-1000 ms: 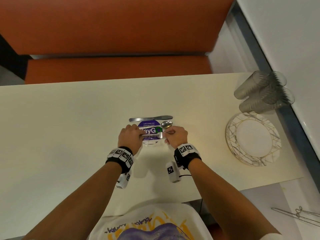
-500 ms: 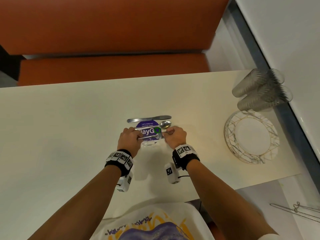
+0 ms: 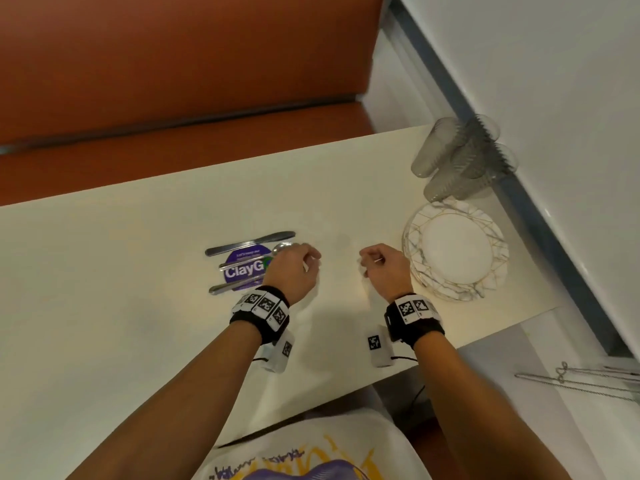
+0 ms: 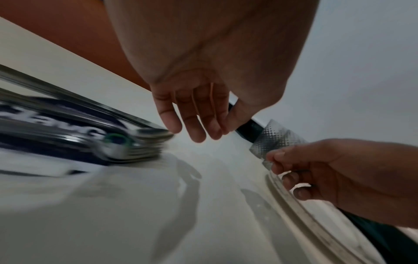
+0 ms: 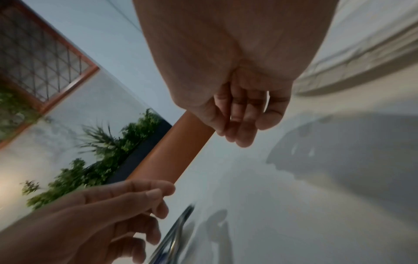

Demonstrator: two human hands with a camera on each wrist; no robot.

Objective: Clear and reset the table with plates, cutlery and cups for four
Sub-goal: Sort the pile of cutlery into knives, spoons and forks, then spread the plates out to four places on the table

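A knife (image 3: 249,243), a spoon (image 3: 242,262) and a fork (image 3: 235,285) lie side by side across a purple round sticker (image 3: 246,271) on the cream table (image 3: 138,289). My left hand (image 3: 294,268) hovers just right of them, fingers loosely curled and holding nothing; the spoon's bowl is partly hidden behind it. My right hand (image 3: 381,268) is further right, near the stack of white plates with gold lines (image 3: 417,237), also loosely curled and empty. The left wrist view shows the blurred cutlery (image 4: 135,142) and relaxed fingers (image 4: 194,117). In the right wrist view, the right fingers (image 5: 239,117) hang free.
Several clear ribbed cups (image 3: 460,161) lie stacked on their sides behind the plates, by the white wall (image 3: 554,98). An orange bench (image 3: 173,81) runs along the table's far side. Thin metal rods (image 3: 571,382) lie on the floor at the right.
Both hands have let go of the fork on the sticker and moved right, apart from each other. The fork now lies beside the spoon and knife.
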